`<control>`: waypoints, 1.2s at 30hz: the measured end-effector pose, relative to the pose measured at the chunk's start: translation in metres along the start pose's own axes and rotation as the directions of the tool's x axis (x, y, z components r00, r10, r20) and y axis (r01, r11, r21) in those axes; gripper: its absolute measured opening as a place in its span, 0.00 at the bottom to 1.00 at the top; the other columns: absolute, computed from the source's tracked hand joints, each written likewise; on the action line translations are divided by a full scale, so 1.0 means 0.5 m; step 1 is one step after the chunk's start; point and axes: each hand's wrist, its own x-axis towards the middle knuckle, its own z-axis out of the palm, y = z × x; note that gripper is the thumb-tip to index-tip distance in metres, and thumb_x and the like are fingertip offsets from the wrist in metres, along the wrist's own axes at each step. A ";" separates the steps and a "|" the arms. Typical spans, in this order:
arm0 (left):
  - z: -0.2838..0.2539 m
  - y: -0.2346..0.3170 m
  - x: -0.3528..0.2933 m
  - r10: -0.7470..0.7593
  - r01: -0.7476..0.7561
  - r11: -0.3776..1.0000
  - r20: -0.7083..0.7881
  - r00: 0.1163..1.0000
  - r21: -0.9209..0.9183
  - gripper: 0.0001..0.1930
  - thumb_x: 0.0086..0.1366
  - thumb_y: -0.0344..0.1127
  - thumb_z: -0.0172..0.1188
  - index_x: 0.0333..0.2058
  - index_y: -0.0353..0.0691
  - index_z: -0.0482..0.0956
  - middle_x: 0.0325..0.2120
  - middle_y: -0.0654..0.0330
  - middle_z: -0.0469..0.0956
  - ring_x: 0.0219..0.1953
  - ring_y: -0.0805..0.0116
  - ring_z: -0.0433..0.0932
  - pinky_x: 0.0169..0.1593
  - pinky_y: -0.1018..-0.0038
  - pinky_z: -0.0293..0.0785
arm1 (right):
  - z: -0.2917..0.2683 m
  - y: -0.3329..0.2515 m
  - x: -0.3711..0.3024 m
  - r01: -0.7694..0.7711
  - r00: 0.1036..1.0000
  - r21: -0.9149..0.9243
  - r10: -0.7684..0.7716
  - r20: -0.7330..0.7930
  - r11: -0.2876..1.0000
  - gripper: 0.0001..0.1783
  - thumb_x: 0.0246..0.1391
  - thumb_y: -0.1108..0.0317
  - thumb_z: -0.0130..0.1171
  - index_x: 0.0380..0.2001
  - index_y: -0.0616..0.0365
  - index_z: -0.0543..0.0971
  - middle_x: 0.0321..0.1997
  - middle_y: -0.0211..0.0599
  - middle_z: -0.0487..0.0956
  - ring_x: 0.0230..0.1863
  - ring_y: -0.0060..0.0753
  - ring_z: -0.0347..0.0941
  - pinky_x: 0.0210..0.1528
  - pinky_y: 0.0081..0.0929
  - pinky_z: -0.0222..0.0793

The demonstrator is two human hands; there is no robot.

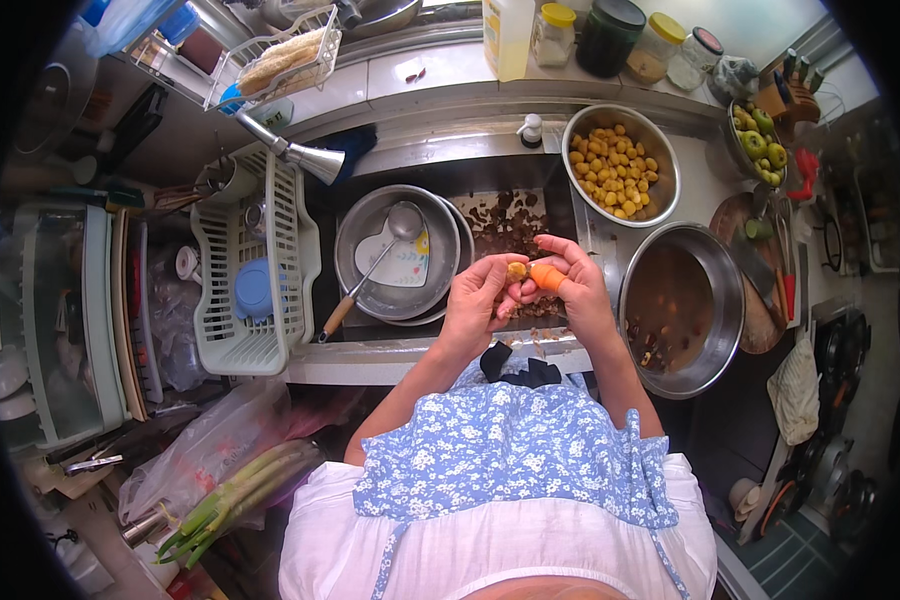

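A yellow, partly peeled chestnut (516, 271) is pinched in the fingers of my left hand (477, 300). My right hand (577, 290) is closed in against it from the other side, its thumb wearing an orange rubber finger cover (547, 278) that presses at the nut. The fingers below the nut overlap, so their exact grip is partly hidden. Under both hands, brown shell scraps (510, 222) litter the sink. To the right, a steel bowl (732, 310) holds brown water with several dark chestnuts; behind it another steel bowl (673, 170) is full of peeled yellow chestnuts (618, 165).
Left of my hands, nested metal bowls (348, 240) hold a ladle (404, 222) and a heart-shaped white dish (395, 265). A white dish rack (300, 300) stands further left. The faucet (315, 162) reaches over the sink's far side. A knife (760, 265) lies on a round board at right.
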 end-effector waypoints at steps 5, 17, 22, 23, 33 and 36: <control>0.018 0.014 -0.004 -0.032 0.032 0.998 -0.009 0.999 -0.048 0.16 0.72 0.42 0.48 0.49 0.37 0.73 0.22 0.64 0.73 0.14 0.84 0.67 0.14 0.90 0.55 | 0.009 0.009 -0.002 0.099 0.993 -0.111 -0.106 -0.059 0.989 0.26 0.55 0.76 0.57 0.56 0.69 0.64 0.39 0.42 0.79 0.40 0.27 0.78 0.44 0.23 0.75; 0.024 0.013 -0.004 -0.113 0.123 0.983 0.074 0.991 -0.136 0.17 0.71 0.45 0.47 0.48 0.38 0.71 0.23 0.61 0.72 0.11 0.83 0.63 0.13 0.89 0.55 | -0.003 0.031 -0.005 0.161 0.977 -0.218 -0.187 -0.103 0.962 0.20 0.59 0.77 0.53 0.55 0.66 0.67 0.35 0.40 0.80 0.37 0.22 0.77 0.43 0.21 0.74; 0.013 0.010 0.002 -0.127 0.131 0.972 0.032 0.991 -0.192 0.15 0.69 0.45 0.52 0.45 0.40 0.71 0.23 0.61 0.73 0.15 0.81 0.65 0.15 0.88 0.57 | -0.026 -0.007 -0.009 0.046 0.992 -0.291 -0.077 -0.097 0.956 0.21 0.59 0.77 0.52 0.56 0.65 0.67 0.40 0.40 0.78 0.39 0.24 0.76 0.46 0.22 0.73; 0.014 0.002 0.008 -0.101 0.103 0.972 0.020 0.995 -0.211 0.14 0.68 0.45 0.53 0.44 0.41 0.70 0.24 0.61 0.73 0.16 0.81 0.66 0.16 0.87 0.58 | -0.021 0.004 -0.008 0.138 0.983 -0.265 -0.164 -0.079 0.954 0.21 0.58 0.77 0.52 0.55 0.65 0.67 0.41 0.41 0.78 0.41 0.25 0.76 0.47 0.22 0.73; 0.000 -0.028 0.028 0.132 -0.132 0.991 -0.008 0.991 -0.007 0.11 0.66 0.38 0.57 0.42 0.39 0.70 0.26 0.56 0.77 0.22 0.74 0.76 0.22 0.81 0.73 | -0.001 0.000 -0.025 0.172 0.976 -0.402 -0.210 -0.051 0.899 0.22 0.54 0.73 0.60 0.53 0.62 0.70 0.43 0.39 0.81 0.45 0.28 0.78 0.49 0.24 0.72; 0.017 -0.023 0.024 0.127 -0.127 0.992 -0.015 0.992 0.024 0.09 0.68 0.36 0.55 0.41 0.37 0.71 0.26 0.58 0.77 0.22 0.74 0.75 0.22 0.80 0.73 | -0.013 0.010 -0.022 0.147 0.979 -0.409 -0.192 -0.072 0.901 0.21 0.54 0.73 0.60 0.52 0.63 0.71 0.43 0.40 0.81 0.45 0.28 0.78 0.48 0.24 0.73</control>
